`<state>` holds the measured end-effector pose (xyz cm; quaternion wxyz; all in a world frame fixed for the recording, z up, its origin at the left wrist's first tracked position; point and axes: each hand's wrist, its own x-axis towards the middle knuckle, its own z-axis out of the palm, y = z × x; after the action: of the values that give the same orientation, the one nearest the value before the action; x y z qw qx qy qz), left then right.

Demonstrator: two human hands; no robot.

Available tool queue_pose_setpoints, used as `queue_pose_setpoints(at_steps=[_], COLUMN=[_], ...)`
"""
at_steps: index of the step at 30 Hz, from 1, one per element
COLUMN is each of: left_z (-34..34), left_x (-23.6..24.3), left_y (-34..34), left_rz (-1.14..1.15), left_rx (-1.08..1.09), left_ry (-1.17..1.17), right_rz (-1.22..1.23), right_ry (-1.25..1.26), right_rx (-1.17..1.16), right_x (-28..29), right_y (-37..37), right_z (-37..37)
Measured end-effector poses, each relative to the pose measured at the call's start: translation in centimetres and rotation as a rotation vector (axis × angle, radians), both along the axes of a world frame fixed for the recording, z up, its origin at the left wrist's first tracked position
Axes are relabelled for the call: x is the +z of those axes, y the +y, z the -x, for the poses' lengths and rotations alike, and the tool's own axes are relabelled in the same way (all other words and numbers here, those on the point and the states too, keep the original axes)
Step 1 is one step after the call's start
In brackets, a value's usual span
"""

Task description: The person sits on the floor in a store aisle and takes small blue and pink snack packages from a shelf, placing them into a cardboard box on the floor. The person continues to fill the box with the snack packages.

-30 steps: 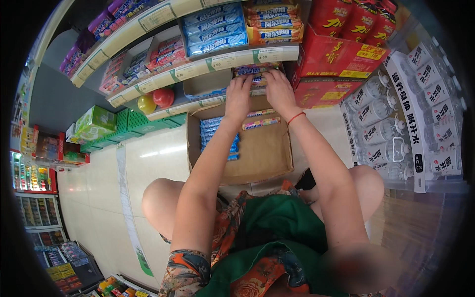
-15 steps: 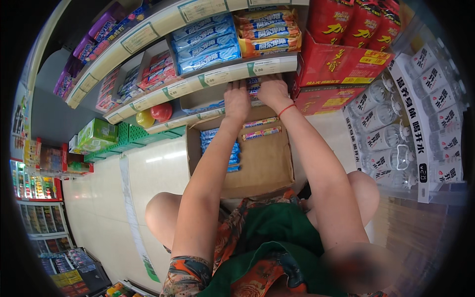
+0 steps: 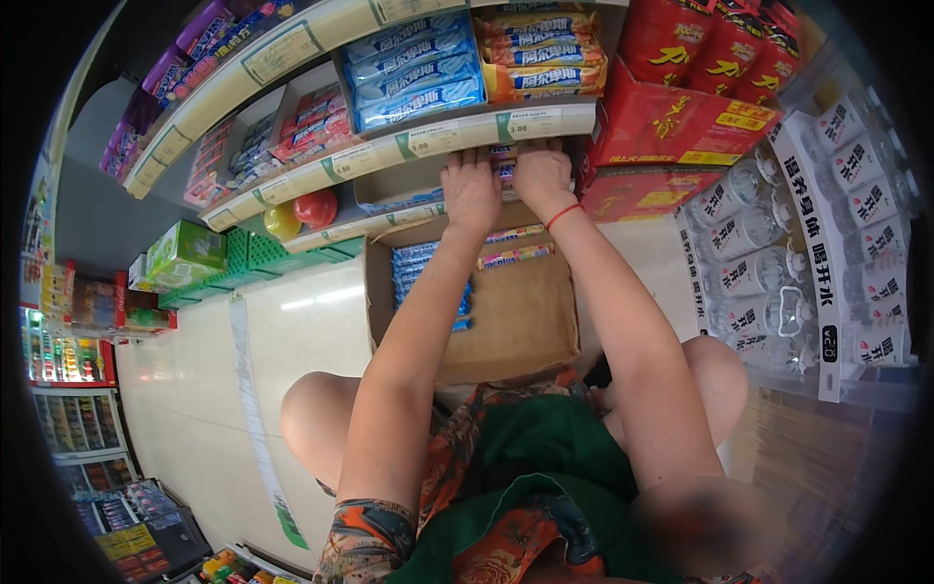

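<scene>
Both my hands reach into the lower shelf, under the price-label strip. My left hand (image 3: 473, 193) lies back up with its fingers stretched forward, their tips at the shadowed shelf edge. Beside it, my right hand (image 3: 542, 182), with a red string on the wrist, has its fingers curled, and what they hold is hidden. Purple-and-white candy rolls (image 3: 503, 167) show in the gap between the hands. Below my wrists stands an open cardboard box (image 3: 516, 331). Blue candy rolls (image 3: 413, 268) line its left side, partly behind my left forearm, and colourful candy rolls (image 3: 516, 257) lie along its far side.
Above my hands, the upper shelf bears blue wafer packets (image 3: 416, 73) and orange ones (image 3: 545, 58). Red cartons (image 3: 671, 127) stand right of my hands, with packs of water bottles (image 3: 744, 243) beyond. Red and yellow balls (image 3: 315, 208) sit at the left shelf end.
The view has shifted slightly, so the shelf sits a little differently. Both hands stay at the lower shelf, and my left hand has moved slightly to the right.
</scene>
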<state>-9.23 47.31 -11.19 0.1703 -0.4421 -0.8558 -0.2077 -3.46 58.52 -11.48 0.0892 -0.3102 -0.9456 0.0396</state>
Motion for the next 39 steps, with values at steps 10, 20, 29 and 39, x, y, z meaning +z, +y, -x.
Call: queue_pose_setpoints(at_steps=[10,20,29,39], left_z=[1.3,1.0,0.5,-0.9], left_x=[-0.9,-1.1,-0.1,1.6], left_y=[-1.8,-2.2,-3.1,-5.6], left_rz=[0.025,0.011,-0.068,-0.395], left_rx=[0.066,0.107,0.027,-0.161], left_ry=[0.162,0.133,0.08,-0.077], right_rz=[-0.078,-0.1,-0.143,-0.205], right_ry=[0.214,0.442,0.451,0.517], right_rx=[0.031,0.15,0.126,0.239], right_x=[0.8,0.6,0.3,2.6], right_y=[-1.6,-2.7,-2.0,-3.0], right_z=[-2.1,-4.3,-3.7,-5.9])
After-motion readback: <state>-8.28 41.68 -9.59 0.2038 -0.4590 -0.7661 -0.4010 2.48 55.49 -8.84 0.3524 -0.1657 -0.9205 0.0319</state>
